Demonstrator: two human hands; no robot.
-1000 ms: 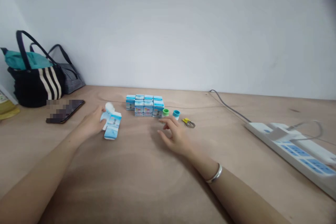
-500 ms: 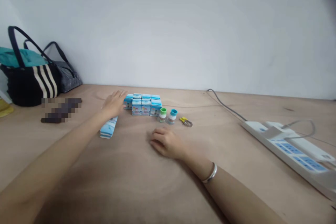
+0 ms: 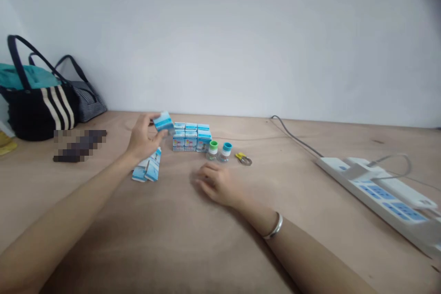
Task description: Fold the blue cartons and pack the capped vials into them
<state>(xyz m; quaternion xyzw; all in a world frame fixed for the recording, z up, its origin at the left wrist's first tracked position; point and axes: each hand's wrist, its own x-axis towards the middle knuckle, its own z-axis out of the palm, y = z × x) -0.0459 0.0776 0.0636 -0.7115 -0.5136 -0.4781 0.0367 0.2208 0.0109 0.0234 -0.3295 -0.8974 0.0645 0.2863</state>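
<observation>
My left hand [image 3: 143, 138] is closed on a small blue-and-white box [image 3: 164, 122], gripped between thumb and fingers and tilted above the table. Below that hand lie folded-flat blue-and-white cartons [image 3: 153, 166], partly overlapping and partly hidden by the wrist. To the right of the held box stand several matching boxes [image 3: 185, 140] in two rows. My right hand [image 3: 218, 183] rests on the table, its fingers loosely bent, a little apart and bare of any object. Just beyond it are a small clear bottle with a green top [image 3: 212, 150] and another with a blue top [image 3: 225, 152].
A pair of yellow scissors-like snips [image 3: 244, 159] lies right of the bottles. On the right a white power strip [image 3: 375, 197] trails a grey cord [image 3: 299, 138]. Bags [image 3: 37, 110] and a blurred-out dark object [image 3: 80, 146] occupy the left. A wall [image 3: 241, 41] closes off the back.
My left hand has taken the leftmost box from the group and lifted it. A second flat carton now shows beneath that hand. The right hand has stayed nearly in place, its fingers slightly looser.
</observation>
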